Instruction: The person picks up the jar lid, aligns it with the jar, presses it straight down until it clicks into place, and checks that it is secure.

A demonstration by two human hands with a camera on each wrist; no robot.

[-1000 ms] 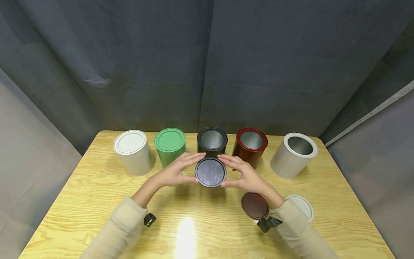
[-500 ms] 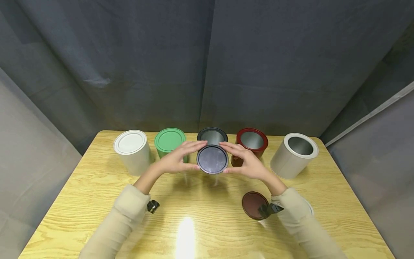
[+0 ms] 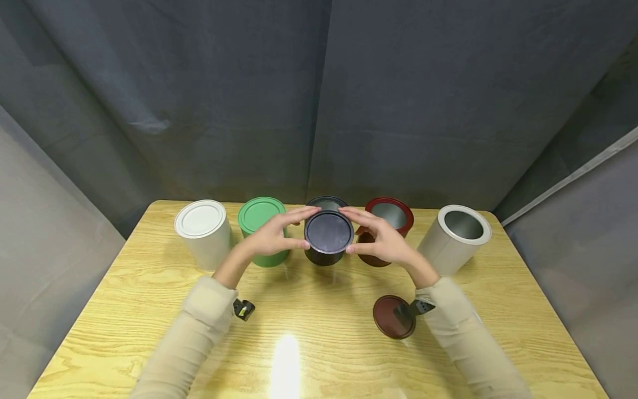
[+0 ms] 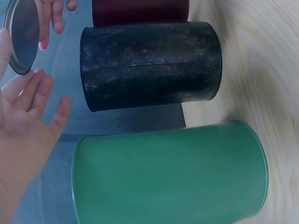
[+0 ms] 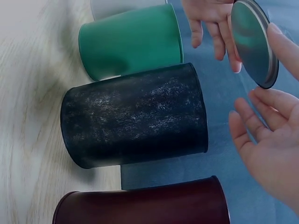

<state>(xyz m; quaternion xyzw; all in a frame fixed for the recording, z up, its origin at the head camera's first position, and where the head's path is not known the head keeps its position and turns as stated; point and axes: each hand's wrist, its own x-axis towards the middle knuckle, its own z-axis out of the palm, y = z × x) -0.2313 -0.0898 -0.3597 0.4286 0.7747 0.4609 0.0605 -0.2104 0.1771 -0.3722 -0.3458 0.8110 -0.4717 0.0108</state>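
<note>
Both hands hold a round black lid [image 3: 329, 232] by its edge, above and slightly in front of the open black can [image 3: 325, 259]. The left hand [image 3: 275, 237] pinches its left side between thumb and fingers, and the right hand [image 3: 382, 239] does the same on the right. Seen from the left wrist, the lid [image 4: 24, 35] is tilted and clear of the can's top, its metal underside showing. In the right wrist view a gap also separates the lid [image 5: 254, 44] from the black can [image 5: 135, 114].
Left of the black can stand a green can [image 3: 261, 216] and a white can [image 3: 201, 221], both lidded. To its right are an open dark red can [image 3: 376, 259] and an open white can [image 3: 443, 249]. A dark red lid [image 3: 391, 318] lies on the wooden table [image 3: 339, 354].
Both hands have carried the black lid away from the body and over the black can, covering more of its opening. The right forearm now hides nearly all of the white lid on the table.
</note>
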